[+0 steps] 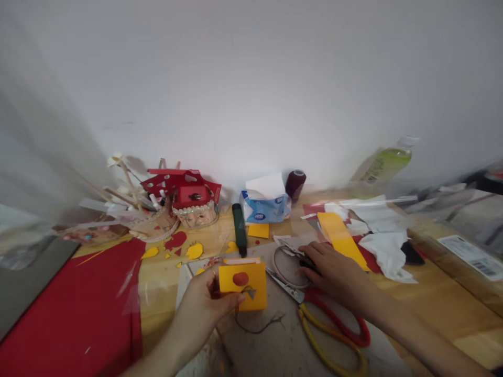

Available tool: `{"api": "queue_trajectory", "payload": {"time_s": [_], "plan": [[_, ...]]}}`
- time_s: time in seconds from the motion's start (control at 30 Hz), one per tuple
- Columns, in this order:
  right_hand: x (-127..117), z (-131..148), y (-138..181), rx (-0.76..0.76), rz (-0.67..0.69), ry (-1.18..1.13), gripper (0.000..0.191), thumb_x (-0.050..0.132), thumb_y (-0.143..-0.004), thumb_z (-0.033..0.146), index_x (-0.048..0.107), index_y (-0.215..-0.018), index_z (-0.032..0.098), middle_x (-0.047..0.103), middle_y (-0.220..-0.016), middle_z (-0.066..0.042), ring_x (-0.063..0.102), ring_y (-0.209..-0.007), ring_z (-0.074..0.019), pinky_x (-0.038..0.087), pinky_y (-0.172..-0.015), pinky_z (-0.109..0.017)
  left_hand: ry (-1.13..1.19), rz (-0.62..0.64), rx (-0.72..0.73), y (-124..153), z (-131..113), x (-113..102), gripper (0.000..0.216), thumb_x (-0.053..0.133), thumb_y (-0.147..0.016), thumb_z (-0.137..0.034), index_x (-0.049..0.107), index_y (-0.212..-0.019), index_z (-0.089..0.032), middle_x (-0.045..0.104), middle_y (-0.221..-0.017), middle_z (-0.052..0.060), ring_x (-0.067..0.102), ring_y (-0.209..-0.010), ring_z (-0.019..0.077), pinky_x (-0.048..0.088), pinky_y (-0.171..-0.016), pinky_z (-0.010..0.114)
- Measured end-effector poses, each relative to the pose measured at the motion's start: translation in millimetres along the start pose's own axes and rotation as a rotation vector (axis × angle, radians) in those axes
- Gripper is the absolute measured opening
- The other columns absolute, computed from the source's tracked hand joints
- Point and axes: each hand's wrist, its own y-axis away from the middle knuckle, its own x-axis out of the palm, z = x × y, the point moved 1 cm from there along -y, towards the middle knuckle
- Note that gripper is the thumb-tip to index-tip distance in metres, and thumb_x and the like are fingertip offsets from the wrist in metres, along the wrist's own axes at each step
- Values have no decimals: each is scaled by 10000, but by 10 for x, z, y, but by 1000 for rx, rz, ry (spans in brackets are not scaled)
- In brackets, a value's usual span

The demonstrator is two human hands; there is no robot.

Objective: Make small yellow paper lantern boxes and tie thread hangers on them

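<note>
My left hand (210, 298) is closed on a small yellow card (257, 272), thumb across its front. A red round patch (240, 278) and a small grey triangle mark the card, and a dark cord (255, 332) trails below it. My right hand (328, 267) lies right of the card with its fingers curled over something dark, mostly hidden. Just left of those fingers is a ring-shaped roll (275, 264), perhaps tape. Below it lie large scissors (334, 327) with red and yellow handles, blades pointing toward the card.
Red sheet (86, 309) covers the left side. Yellow and red paper cutouts (193, 251) lie near decorated baskets (196, 214). Behind are a green tube (239, 230), tissue pack (265, 208) and dark thread spool (295, 184). At right are yellow strips (341, 238), crumpled tissues (387, 251) and a bottle (387, 165).
</note>
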Motion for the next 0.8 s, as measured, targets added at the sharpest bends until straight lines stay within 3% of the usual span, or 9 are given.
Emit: {"api": "queue_trajectory", "payload": {"time_s": [0.17, 0.3, 0.53, 0.67, 0.8], "plan": [[139, -109, -43, -66, -56, 62, 298, 481, -877, 270, 606, -1115, 141, 637, -1043, -138, 607, -983, -285, 493, -860, -466, 52, 31, 6, 0, -24, 30, 235, 734, -525, -146, 649, -744, -156, 709, -767, 9, 647, -726, 161, 519, -686, 275], [206, -209, -9, -88, -85, 98, 288, 414, -879, 239, 636, -1040, 149, 642, -994, -157, 640, -888, -272, 529, -788, -444, 78, 28, -24, -5, -45, 38, 222, 717, -505, -112, 623, -702, -149, 693, -732, 4, 632, -708, 154, 505, -677, 271], [326, -328, 13, -85, -87, 98, 326, 463, -815, 246, 644, -1071, 157, 641, -992, -150, 672, -807, -235, 568, -684, -363, 121, 54, -14, -10, -79, 26, 275, 709, -498, -72, 634, -756, -135, 683, -744, -2, 620, -718, 141, 485, -686, 252], [112, -25, 75, -117, -233, 112, 272, 419, -861, 267, 663, -937, 173, 664, -954, -134, 671, -826, -263, 555, -706, -405, 154, 86, -15, -7, -101, 35, 268, 701, -490, -51, 630, -737, -129, 679, -738, -4, 621, -726, 139, 482, -687, 242], [-137, 532, 121, -183, -404, -147, 200, 456, -902, 302, 606, -1012, 229, 663, -894, -57, 664, -714, -168, 541, -593, -267, 116, 71, -1, -9, -112, 35, 265, 703, -494, -59, 631, -741, -126, 672, -744, -2, 610, -716, 138, 469, -671, 238]]}}
